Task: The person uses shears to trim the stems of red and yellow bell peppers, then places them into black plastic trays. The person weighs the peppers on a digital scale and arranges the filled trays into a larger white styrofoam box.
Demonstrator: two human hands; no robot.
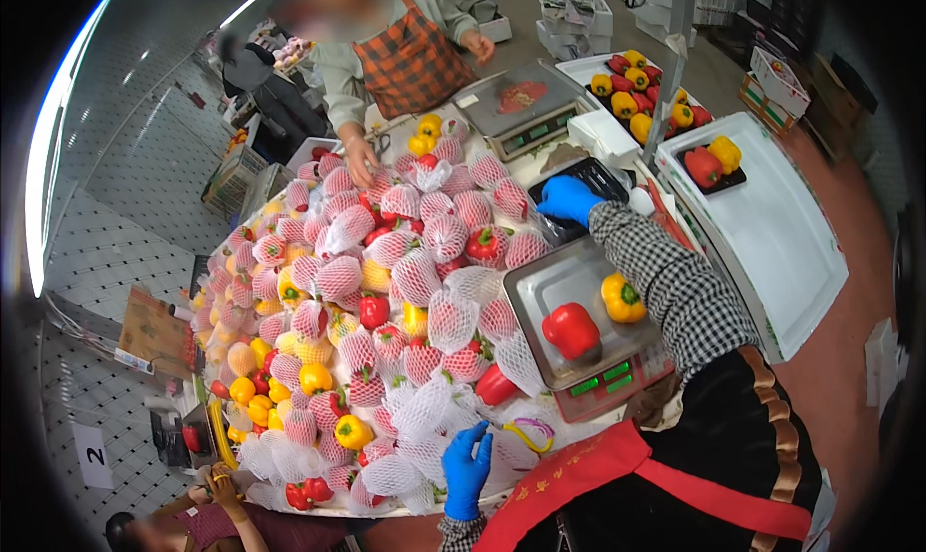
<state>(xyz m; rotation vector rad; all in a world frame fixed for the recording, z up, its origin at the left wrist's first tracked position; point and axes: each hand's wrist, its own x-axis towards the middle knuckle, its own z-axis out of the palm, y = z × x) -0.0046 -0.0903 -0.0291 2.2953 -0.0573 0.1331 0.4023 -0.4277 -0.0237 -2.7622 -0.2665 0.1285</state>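
My right hand (568, 199), in a blue glove, touches the black plastic trays (600, 178) beyond the nearer scale; its fingertips are partly hidden, so its grip is unclear. Fingers apart and holding nothing, my blue-gloved left hand (466, 469) hovers at the near table edge by empty white foam net sleeves (419, 414). A bare red bell pepper (571, 331) and a yellow bell pepper (623, 298) rest on the pan of the digital scale (532, 291). Left of the scale spreads a large heap of red and yellow peppers, many in foam nets (416, 277).
A white foam box (781, 262) at right holds a black tray of two peppers (712, 162). Behind it, another box carries several peppers (636, 78). A metal post (669, 67) rises beside them. Across the table, a co-worker's hand (359, 162) touches the heap near a second scale (521, 103).
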